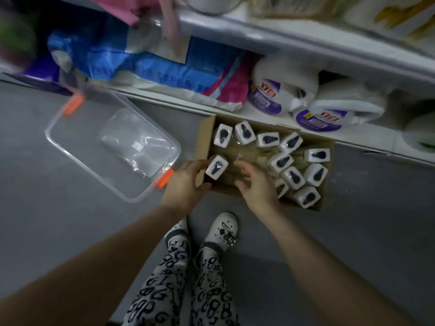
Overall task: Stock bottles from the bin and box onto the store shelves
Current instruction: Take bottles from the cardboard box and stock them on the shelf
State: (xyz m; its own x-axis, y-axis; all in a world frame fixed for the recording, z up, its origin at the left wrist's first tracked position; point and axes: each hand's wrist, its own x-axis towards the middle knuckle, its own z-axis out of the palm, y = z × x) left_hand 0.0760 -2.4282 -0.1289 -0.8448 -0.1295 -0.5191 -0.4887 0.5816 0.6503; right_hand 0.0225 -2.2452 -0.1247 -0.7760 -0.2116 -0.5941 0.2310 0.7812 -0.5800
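The left hand (186,184) curled at the near-left corner of the box (204,137), against one capped bottle (216,167). Whether it gripped bottle or cardboard was unclear. The right hand (256,184), loosely spread and empty, hovered just right of that bottle. The other bottles (293,176) stood upright farther right, bodies hidden under caps.

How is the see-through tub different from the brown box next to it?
The clear plastic bin has orange latches; the cardboard box is opaque brown with none. The bin holds only crumpled clear plastic; the box holds many white-capped bottles. Both sit open on the floor.
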